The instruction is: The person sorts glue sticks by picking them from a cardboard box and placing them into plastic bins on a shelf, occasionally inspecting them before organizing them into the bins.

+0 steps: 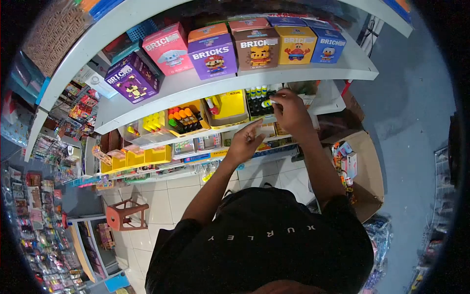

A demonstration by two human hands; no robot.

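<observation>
I note right grip (292, 111) pinching 1 tilted glue stick (267, 103), left grip (246, 142) loosely open; a slipping pinch could drop it against the upright sticks (258, 91) behind.

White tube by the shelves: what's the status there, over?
Right hand: pinching white tube at dark tray. Left hand: half-curled, nothing seen in it. Upper shelf above tray; nothing visibly blocking the hands.

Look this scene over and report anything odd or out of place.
The yellow box between the orange markers and upright sticks stands out: mostly bare, with contents showing only at its left end, while its neighbours look fuller. Packages in the open carton at right lie jumbled. I see no obvious spill.
</observation>
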